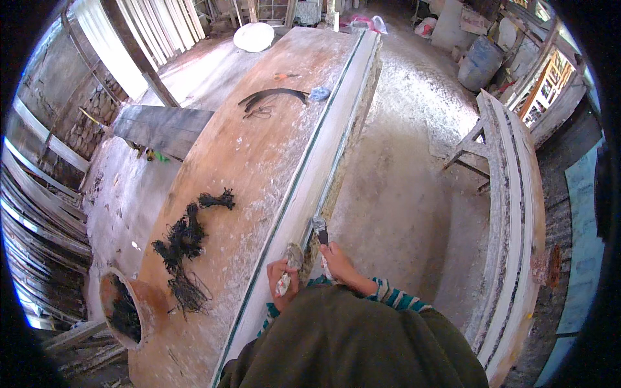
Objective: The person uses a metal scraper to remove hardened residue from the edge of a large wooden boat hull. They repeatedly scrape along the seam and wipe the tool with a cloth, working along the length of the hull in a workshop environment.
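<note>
Dark-filled clay pot [147, 299]: lower left.
Black cord bundles [185, 226]: left of centre.
Left hand [279, 286]: lower centre, closed around a trowel [295, 256].
White strip [312, 181]: lower to upper centre; surface seemingly covered lengthwise, right-edge crust apparently left; finish cannot be told.
Right hand [339, 264]: lower centre, gripping a scraper [321, 227], blade whitened.

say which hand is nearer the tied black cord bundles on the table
Left. The left hand is to the right of the tied black cord bundles, over the white edge strip of the table; the right hand is farther right, by its outer edge.
</note>
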`<state>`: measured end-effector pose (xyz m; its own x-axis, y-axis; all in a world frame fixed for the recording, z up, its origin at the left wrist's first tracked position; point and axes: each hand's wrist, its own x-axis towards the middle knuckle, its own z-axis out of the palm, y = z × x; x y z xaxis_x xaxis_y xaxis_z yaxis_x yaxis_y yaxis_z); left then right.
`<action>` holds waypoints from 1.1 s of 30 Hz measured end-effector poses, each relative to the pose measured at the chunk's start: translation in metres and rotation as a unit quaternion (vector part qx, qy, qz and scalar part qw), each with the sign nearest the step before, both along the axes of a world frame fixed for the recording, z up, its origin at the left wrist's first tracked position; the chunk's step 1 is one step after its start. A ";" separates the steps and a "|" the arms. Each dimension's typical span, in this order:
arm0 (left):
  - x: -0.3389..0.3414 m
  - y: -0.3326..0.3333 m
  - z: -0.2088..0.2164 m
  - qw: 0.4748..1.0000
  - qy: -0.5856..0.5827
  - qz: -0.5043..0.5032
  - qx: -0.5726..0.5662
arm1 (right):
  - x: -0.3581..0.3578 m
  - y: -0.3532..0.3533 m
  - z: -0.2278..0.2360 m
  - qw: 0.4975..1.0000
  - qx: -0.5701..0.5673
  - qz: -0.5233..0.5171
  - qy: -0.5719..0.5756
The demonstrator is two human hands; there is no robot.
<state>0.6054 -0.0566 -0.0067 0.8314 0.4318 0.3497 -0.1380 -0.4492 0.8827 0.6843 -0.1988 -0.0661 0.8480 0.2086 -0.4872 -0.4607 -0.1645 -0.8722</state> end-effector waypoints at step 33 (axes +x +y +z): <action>0.030 0.000 -0.003 0.995 -0.048 -0.092 -0.006 | 0.085 0.005 0.015 0.997 0.037 -0.063 0.012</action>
